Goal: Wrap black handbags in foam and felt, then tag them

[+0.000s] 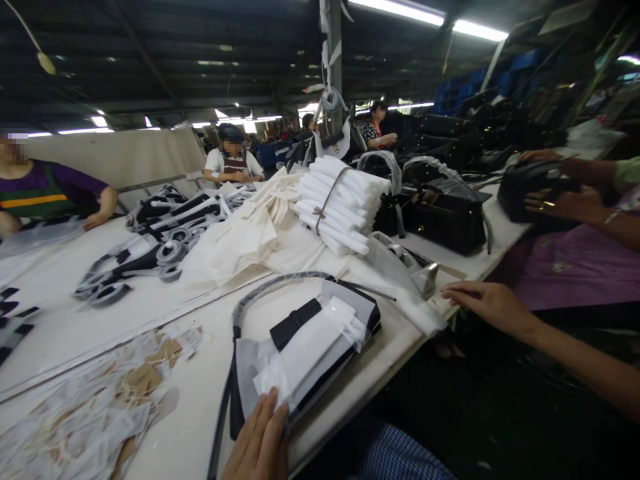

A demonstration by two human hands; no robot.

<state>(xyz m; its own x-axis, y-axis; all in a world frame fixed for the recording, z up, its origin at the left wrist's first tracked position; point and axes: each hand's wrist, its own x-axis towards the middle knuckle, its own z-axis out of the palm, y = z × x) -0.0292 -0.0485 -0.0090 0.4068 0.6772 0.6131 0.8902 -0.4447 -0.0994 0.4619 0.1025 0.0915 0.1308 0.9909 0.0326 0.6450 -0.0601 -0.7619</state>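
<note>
Nearest you, your left hand (259, 437) lies on the near end of a black bag with white paper and translucent wrapping over its upper face (313, 360); its fingers are straight, side by side and unclenched. The bag rests on the pale counter (193, 417), stretching from those fingers toward the far right, its plastic-wrapped, curved black strap (265, 287) looping out to the left. A small, black, flat rectangular piece (295, 325) sits on its left side. To your left spreads a heap of small translucent packets and brown tags (140, 387).

Your right hand (480, 303) hangs at the counter's right edge, apart from the bag, near a silver metal-ended holder (429, 279); you cannot tell whether its fingers pinch anything.

Farther off are a corded stack of soft white rolls (337, 200), loose cream sheets (245, 230), wrapped black straps (175, 243) to the left, and a finished-looking black handbag (445, 223) to the right. At far right, a co-worker's hands (575, 202) hold a dark bag (520, 193).
</note>
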